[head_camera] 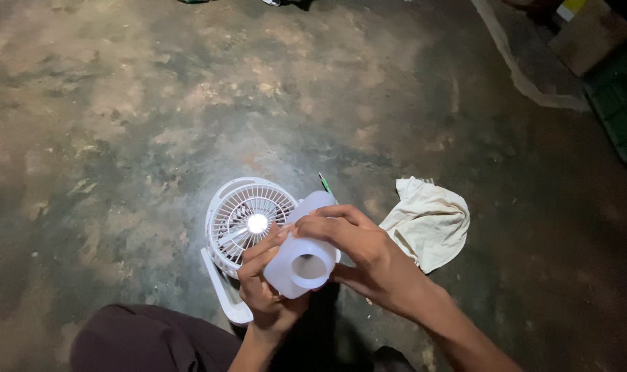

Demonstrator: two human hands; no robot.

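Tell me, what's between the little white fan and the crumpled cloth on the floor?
The white plastic jug held in both hands, and a green pen-like stick behind it, seen in the head view.

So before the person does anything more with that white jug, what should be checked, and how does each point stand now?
1. Both hands on the jug: ok, left hand under it, right hand over it.
2. Jug mouth uncapped: ok, the round opening faces the camera.
3. Liquid inside: cannot tell.
4. Fan out of the way: not ok, it sits right behind the jug.
5. Cloth within reach: ok, on the floor beside the right hand.
6. Green pen undisturbed: ok.
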